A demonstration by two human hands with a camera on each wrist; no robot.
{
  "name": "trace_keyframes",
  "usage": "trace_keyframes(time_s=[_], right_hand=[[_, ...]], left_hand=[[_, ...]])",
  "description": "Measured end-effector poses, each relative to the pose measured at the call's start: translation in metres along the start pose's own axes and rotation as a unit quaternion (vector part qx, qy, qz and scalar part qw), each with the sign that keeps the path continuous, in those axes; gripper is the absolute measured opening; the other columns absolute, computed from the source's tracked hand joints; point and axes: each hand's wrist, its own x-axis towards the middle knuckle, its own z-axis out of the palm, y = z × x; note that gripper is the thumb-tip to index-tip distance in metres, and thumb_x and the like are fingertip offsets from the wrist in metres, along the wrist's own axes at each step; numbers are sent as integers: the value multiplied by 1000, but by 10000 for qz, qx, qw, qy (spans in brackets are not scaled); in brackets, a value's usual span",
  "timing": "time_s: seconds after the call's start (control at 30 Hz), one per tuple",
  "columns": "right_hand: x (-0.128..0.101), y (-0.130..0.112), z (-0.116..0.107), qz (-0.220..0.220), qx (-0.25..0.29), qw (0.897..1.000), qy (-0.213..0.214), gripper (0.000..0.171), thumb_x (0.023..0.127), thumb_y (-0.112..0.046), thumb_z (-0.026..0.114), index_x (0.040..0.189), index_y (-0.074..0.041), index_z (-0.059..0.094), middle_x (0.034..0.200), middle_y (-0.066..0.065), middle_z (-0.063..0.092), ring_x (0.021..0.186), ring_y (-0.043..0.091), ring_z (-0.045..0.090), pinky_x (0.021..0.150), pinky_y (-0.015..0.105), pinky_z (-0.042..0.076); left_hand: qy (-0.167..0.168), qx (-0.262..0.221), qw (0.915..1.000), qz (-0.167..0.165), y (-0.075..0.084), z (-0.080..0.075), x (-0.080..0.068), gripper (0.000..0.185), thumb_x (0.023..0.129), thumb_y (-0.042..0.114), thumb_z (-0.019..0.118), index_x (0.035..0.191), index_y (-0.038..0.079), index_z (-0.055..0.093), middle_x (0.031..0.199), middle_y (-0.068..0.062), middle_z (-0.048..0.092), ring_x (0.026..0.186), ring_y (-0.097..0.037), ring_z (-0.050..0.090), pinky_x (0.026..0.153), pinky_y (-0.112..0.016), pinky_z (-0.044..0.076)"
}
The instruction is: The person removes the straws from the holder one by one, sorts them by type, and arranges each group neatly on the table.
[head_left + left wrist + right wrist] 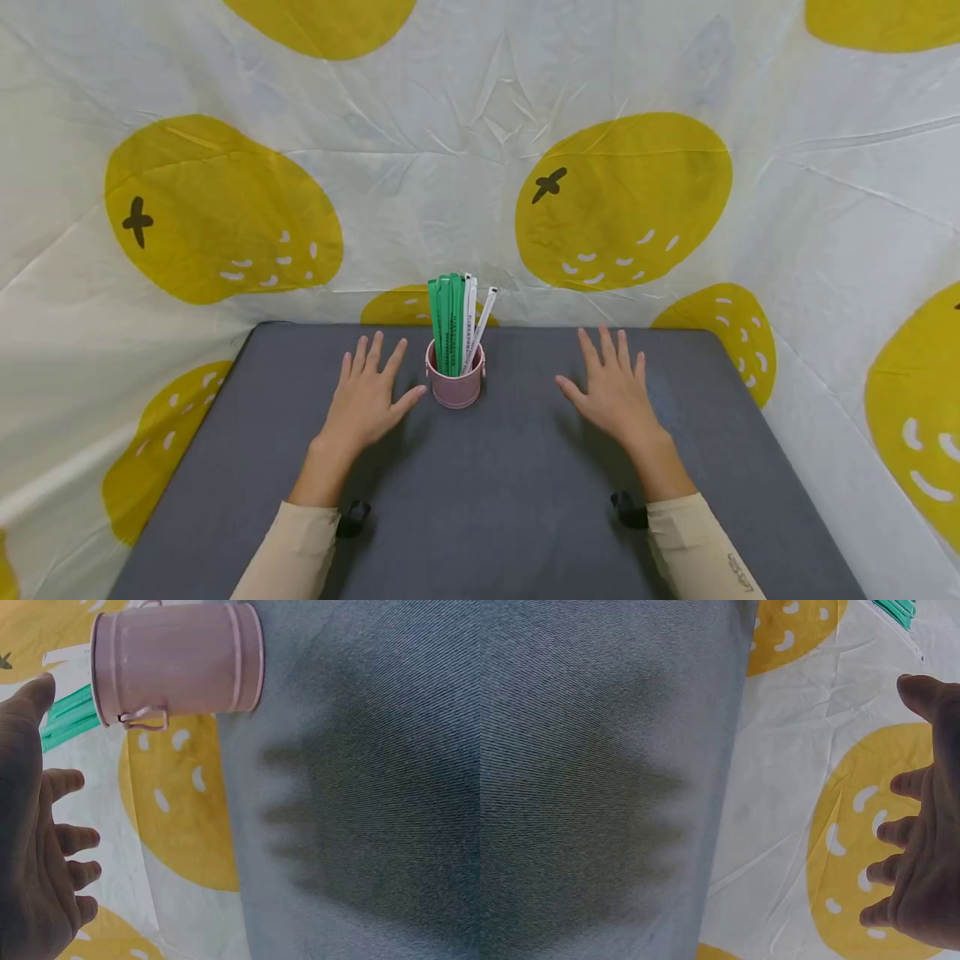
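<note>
The upright pink cup stands frame-centre, just beside the left hand; both hands, the right hand included, are spread flat, nothing gripped.

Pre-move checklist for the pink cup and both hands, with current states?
1. Cup upright on the table: ok.
2. Strips standing inside the cup, none fallen out: ok.
3. Left hand empty, fingers spread: ok.
4. Right hand empty, fingers spread: ok.
5. Left thumb clear of the cup: cannot tell, very close.
6. Hands pressed flat on the table or hovering: cannot tell.
</note>
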Motion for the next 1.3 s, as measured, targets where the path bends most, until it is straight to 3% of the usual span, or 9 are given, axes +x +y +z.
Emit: trace_keyframes(time_s=[0.27, 0.53, 0.8, 1.1, 1.3], right_hand=[[13, -4, -9, -257, 0, 9996, 121, 89, 99, -56, 58, 166, -12, 19, 173, 22, 8, 157, 52, 6, 117, 79, 8], [27, -7, -22, -538, 41, 9985, 119, 87, 100, -52, 59, 165, -10, 20, 172, 22, 13, 157, 50, 12, 117, 77, 12], [40, -8, -24, -805, 546, 9952, 115, 86, 101, -49, 60, 166, -10, 19, 171, 21, 15, 157, 46, 13, 119, 75, 14], [58, -13, -17, -1081, 1012, 9890, -61, 85, 101, -48, 60, 166, -10, 19, 171, 20, 20, 157, 43, 19, 120, 70, 19], [70, -23, -12, -1090, 1395, 9839, -258, 85, 101, -46, 62, 166, -10, 19, 171, 18, 20, 158, 38, 19, 124, 62, 20]], left_hand=[[-119, -53, 9998, 152, 1, -8, 8, 87, 98, 68, 49, 166, 20, 24, 172, -21, 12, 159, -45, 9, 125, -65, 13], [-173, -15, 9991, 376, -4, -8, 16, 86, 99, 68, 48, 165, 18, 26, 171, -22, 17, 158, -45, 14, 125, -64, 16], [-210, -175, 9982, 533, -7, -5, 22, 85, 99, 64, 52, 165, 16, 27, 171, -22, 20, 159, -42, 15, 125, -62, 18], [-98, -1073, 9916, 718, -10, 5, 28, 81, 98, 56, 61, 163, 18, 32, 168, -15, 30, 156, -38, 28, 123, -59, 27], [409, -1515, 9824, 1013, -8, 12, 31, 80, 95, 48, 71, 160, 15, 38, 161, -16, 43, 147, -38, 43, 115, -60, 39]])
